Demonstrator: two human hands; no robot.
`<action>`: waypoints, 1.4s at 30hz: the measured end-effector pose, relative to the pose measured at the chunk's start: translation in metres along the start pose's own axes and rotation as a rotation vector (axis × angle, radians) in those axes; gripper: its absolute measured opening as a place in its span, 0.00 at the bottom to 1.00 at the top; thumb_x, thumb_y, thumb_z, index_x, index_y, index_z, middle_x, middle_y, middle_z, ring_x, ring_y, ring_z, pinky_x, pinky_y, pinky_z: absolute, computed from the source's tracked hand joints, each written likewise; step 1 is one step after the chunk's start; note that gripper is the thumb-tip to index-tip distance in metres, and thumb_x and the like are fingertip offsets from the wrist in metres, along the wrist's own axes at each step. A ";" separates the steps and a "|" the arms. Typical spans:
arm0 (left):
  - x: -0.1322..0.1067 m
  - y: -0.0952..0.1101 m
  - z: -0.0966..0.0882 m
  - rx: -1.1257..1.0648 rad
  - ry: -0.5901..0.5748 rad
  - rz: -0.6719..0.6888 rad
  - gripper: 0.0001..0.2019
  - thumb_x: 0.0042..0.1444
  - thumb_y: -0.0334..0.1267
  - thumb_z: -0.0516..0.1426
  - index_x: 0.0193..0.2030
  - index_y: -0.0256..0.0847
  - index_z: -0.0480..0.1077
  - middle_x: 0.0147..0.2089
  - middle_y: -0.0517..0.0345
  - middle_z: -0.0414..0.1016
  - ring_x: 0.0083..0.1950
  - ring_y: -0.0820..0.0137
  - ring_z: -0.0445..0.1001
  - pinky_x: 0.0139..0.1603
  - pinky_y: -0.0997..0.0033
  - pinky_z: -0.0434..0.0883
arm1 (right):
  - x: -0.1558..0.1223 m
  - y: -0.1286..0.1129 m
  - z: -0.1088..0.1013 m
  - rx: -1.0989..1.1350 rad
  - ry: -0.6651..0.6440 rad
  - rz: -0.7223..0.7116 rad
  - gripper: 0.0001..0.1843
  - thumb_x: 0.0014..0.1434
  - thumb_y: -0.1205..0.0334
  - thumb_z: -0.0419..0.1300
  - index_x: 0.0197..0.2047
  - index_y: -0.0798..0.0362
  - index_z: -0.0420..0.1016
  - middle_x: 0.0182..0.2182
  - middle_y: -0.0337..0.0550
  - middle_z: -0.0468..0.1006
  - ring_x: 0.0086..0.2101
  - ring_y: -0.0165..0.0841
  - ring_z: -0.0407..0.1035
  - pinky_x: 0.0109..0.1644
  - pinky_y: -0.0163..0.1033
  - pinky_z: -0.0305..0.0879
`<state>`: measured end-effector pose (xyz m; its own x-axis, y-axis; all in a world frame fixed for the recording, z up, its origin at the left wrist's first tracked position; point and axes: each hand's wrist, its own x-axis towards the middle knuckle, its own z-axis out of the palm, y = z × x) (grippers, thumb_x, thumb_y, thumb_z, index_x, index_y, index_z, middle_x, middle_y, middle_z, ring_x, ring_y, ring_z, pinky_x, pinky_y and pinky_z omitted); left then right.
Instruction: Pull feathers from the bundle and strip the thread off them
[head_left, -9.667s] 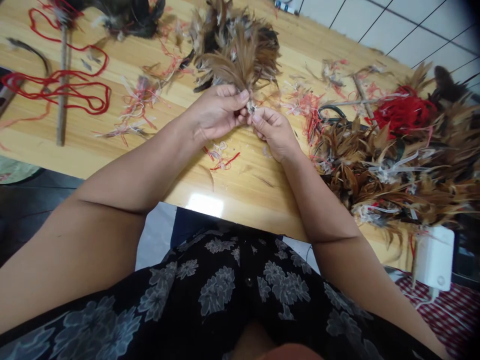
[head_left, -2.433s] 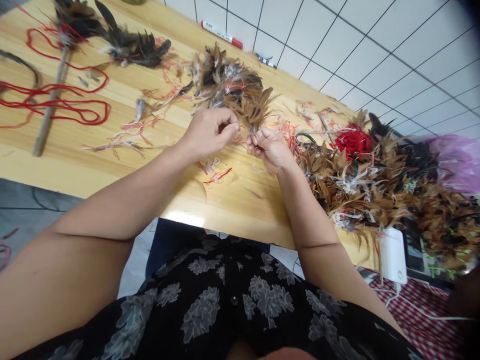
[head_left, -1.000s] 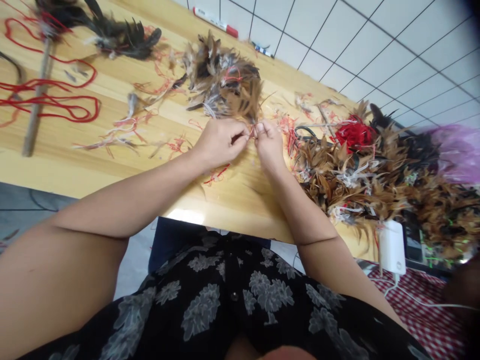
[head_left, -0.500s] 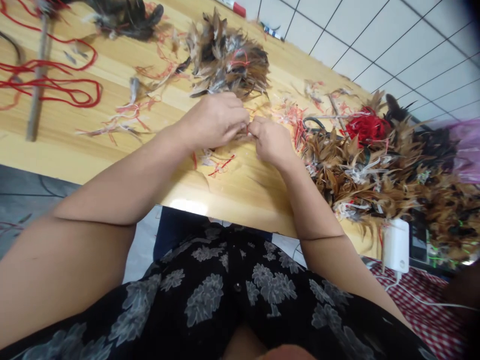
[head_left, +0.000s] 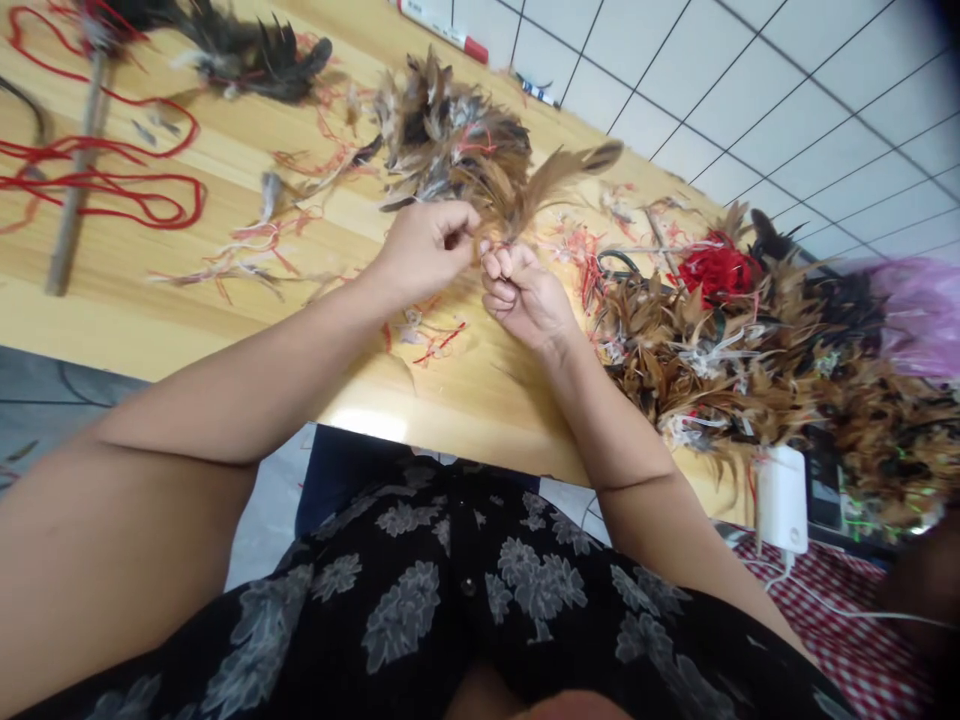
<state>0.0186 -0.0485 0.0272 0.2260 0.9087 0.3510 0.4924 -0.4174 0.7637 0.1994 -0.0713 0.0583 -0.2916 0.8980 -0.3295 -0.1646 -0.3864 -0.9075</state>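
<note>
Brown feathers (head_left: 536, 195) fan upward from my right hand (head_left: 529, 295), which is closed around their lower ends with the palm turned up. One longer feather with a dark tip leans off to the right. Close beside it, my left hand (head_left: 431, 250) is closed in a pinch, its fingertips at the left edge of the feathers. Whatever lies between those fingertips is hidden. Just behind both hands sits a thick bundle of brown and grey feathers (head_left: 454, 125). Red and white thread scraps (head_left: 439, 340) lie on the wooden table (head_left: 480, 395) in front of them.
Feather bunches (head_left: 720, 350) are heaped on the right, with a red thread bundle (head_left: 716, 268) behind and a white adapter (head_left: 781, 500) at the edge. On the left, red cord (head_left: 176, 205) loops over a stick (head_left: 71, 220). A marker (head_left: 442, 30) lies at the back.
My right hand has turned palm up, and the brown feathers now stand above it in view. My left hand has drawn slightly left and rotated. The view has shifted a little.
</note>
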 end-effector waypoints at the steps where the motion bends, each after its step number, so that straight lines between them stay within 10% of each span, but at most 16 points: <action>1: -0.003 0.005 -0.001 0.014 0.005 -0.003 0.07 0.69 0.41 0.61 0.38 0.45 0.75 0.34 0.57 0.77 0.36 0.66 0.69 0.39 0.60 0.69 | 0.001 0.000 -0.001 0.013 0.000 0.004 0.22 0.72 0.67 0.63 0.32 0.47 0.52 0.31 0.32 0.65 0.25 0.25 0.45 0.29 0.32 0.49; 7: -0.008 0.020 -0.007 0.087 -0.005 0.081 0.08 0.70 0.44 0.60 0.38 0.49 0.77 0.47 0.48 0.84 0.53 0.54 0.83 0.51 0.52 0.80 | 0.003 0.002 -0.002 0.087 0.005 0.091 0.16 0.71 0.69 0.60 0.35 0.47 0.58 0.28 0.29 0.63 0.24 0.25 0.46 0.29 0.32 0.47; 16: -0.005 0.018 -0.016 -0.069 -0.145 0.087 0.12 0.69 0.46 0.64 0.37 0.45 0.70 0.56 0.51 0.87 0.56 0.63 0.81 0.62 0.51 0.79 | -0.001 0.000 0.004 0.175 -0.047 0.224 0.17 0.71 0.71 0.61 0.34 0.48 0.59 0.28 0.30 0.63 0.25 0.24 0.50 0.28 0.28 0.48; 29: 0.005 -0.011 -0.004 -0.669 -0.149 0.098 0.25 0.68 0.57 0.75 0.36 0.43 0.71 0.44 0.51 0.86 0.38 0.67 0.85 0.39 0.65 0.82 | -0.007 0.001 0.009 0.376 -0.081 0.332 0.16 0.83 0.69 0.52 0.39 0.50 0.65 0.30 0.33 0.68 0.26 0.22 0.59 0.26 0.23 0.53; 42: 0.003 0.000 -0.014 -0.798 -0.215 0.044 0.06 0.64 0.29 0.74 0.41 0.38 0.82 0.39 0.52 0.86 0.42 0.66 0.87 0.46 0.68 0.82 | -0.005 0.002 0.004 0.425 -0.178 0.335 0.19 0.86 0.62 0.53 0.37 0.49 0.61 0.31 0.32 0.64 0.27 0.23 0.57 0.26 0.23 0.56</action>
<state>0.0076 -0.0452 0.0355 0.4268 0.8380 0.3399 -0.2474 -0.2534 0.9352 0.1970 -0.0775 0.0592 -0.5415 0.6768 -0.4987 -0.3895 -0.7276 -0.5647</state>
